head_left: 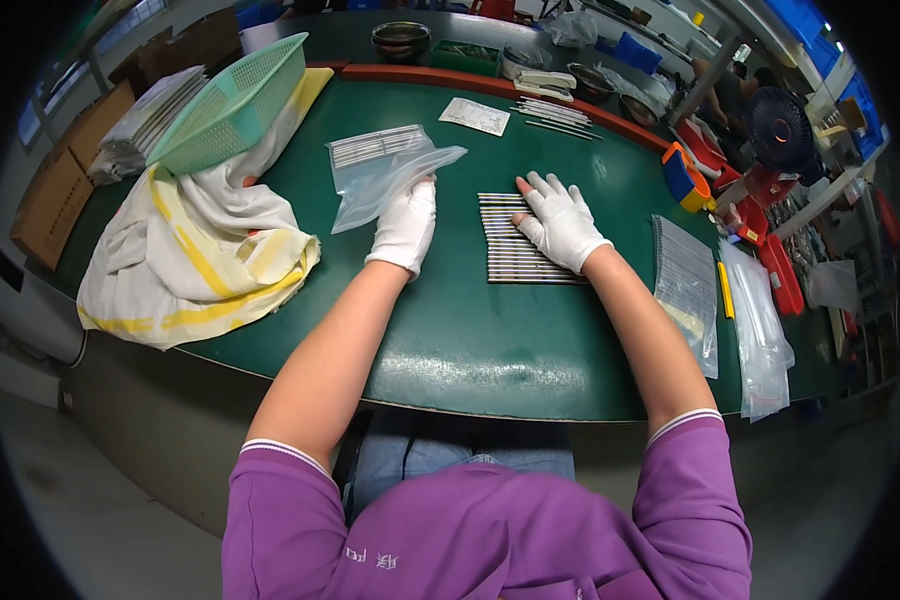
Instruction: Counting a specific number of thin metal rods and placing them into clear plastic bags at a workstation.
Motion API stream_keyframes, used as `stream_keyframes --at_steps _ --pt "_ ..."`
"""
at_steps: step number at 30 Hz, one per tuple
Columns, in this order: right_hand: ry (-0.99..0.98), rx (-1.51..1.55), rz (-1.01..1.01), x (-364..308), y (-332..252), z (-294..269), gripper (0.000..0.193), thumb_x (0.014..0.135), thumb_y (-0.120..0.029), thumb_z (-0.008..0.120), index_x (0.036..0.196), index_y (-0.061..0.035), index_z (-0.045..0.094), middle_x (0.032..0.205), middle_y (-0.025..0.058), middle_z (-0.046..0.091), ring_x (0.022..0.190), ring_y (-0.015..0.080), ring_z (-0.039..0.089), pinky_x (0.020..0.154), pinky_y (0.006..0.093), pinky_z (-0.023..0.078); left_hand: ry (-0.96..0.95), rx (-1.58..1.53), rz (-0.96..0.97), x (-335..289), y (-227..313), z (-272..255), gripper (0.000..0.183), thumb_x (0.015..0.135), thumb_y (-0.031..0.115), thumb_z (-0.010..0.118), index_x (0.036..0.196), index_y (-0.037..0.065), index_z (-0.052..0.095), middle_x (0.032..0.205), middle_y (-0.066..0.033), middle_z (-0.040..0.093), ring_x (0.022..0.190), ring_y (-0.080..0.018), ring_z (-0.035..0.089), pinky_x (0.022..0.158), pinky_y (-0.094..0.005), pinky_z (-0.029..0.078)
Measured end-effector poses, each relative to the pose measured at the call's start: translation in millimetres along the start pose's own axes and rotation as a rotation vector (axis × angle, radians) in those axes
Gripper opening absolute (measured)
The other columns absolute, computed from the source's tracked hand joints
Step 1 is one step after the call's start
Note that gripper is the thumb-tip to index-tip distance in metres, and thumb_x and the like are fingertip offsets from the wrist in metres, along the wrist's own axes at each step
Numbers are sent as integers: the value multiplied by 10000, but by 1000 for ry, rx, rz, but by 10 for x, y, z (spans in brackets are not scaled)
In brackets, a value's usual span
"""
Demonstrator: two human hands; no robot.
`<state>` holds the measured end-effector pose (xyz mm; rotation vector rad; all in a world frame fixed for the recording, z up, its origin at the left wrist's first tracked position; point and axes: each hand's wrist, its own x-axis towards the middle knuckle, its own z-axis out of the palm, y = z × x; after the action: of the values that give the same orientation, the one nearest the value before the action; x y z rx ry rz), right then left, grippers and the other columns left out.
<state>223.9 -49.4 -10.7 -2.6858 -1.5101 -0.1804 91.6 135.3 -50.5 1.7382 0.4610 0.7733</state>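
Observation:
Both hands wear white gloves, with some bare fingertips showing on the right. My left hand (pixel 407 224) is closed on the loose end of a clear plastic bag (pixel 370 200). Several thin metal rods (pixel 377 147) show at the bag's far end, which rests on the green table. Over to the right, my right hand (pixel 562 220) lies flat with fingers stretched across a row of shiny metal rods (pixel 515 262). Those rods sit side by side on the table, and the hand covers their right part.
A white and yellow cloth (pixel 200 260) and a mint plastic basket (pixel 235 105) are at the left. More loose rods (pixel 555 115) and a paper slip (pixel 475 116) lie farther back. Plastic bags (pixel 755 320), a filled bag (pixel 685 280) and an orange-blue tape dispenser (pixel 685 178) are at the right.

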Motion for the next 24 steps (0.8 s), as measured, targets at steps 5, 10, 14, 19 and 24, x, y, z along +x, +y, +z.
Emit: stream_keyframes --at_steps 5,10,14,19,24 --pt "53 -9 -80 -292 -77 -61 588 878 -419 453 1337 -56 397 1389 183 362 1301 382 296 1076 488 211 -39 42 60 17 9 -25 368 950 246 407 1218 19 514 1179 -100 577 1113 -194 532 982 -302 356" --pt "68 6 -106 -608 -197 -139 591 859 -403 493 1309 -28 410 1375 227 350 1290 413 295 1065 502 228 -160 158 191 -114 91 25 296 933 213 454 1148 57 586 1144 -90 599 1069 -210 548 963 -298 368" --pt "58 -21 -160 -857 -268 -264 614 848 -425 506 1300 -20 412 1339 218 378 1276 393 311 1063 524 211 -354 210 239 -225 215 41 273 886 158 519 1132 59 586 1105 -145 607 1051 -273 564 922 -331 417" --pt "22 121 -325 -1231 -294 -559 697 729 -338 609 1294 14 402 1340 237 354 1292 401 285 1082 506 195 -416 470 461 -304 333 19 317 858 119 559 1159 21 557 1129 -157 589 1061 -285 561 917 -321 432" --pt "14 51 -362 -1158 -230 -517 703 670 -303 630 1264 20 435 1329 253 351 1283 397 299 1088 480 206 -459 548 608 -321 450 335 334 809 155 571 1120 32 581 1058 -152 597 992 -314 550 882 -372 439"
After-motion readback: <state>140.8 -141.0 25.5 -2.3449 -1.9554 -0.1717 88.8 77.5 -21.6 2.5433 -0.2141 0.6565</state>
